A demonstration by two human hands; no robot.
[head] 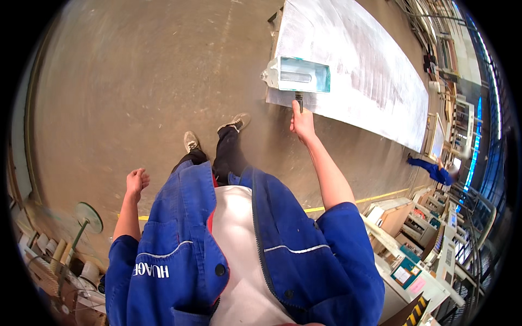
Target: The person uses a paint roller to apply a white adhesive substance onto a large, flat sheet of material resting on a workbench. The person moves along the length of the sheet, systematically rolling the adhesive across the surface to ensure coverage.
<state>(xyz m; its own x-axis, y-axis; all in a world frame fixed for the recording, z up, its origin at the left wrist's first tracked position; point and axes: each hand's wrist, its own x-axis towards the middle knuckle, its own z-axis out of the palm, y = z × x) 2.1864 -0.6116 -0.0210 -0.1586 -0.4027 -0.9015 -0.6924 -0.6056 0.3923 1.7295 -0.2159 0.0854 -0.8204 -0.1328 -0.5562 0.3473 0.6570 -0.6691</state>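
My right hand [304,123] grips the dark handle [299,98] of a box-shaped hand tool [322,77]. The tool has an open rectangular hopper with teal edges and white residue inside. A grey bar or roller [295,77] lies within it, and a pale crusted lump [271,74] sticks out on its left. In view, the tool overlaps the near left end of a large pale panel [363,77]; whether it touches the panel I cannot tell. My left hand [138,182] hangs beside my body, holding nothing, its fingers loosely bent.
A raised support [275,34] shows under the panel's left edge. Another person in blue [436,173] is beyond its far end. Yellow lines [315,210] cross the brown floor. To the lower left are a round-based stand [90,217] and rolls [58,253]; cluttered benches [408,236] stand right.
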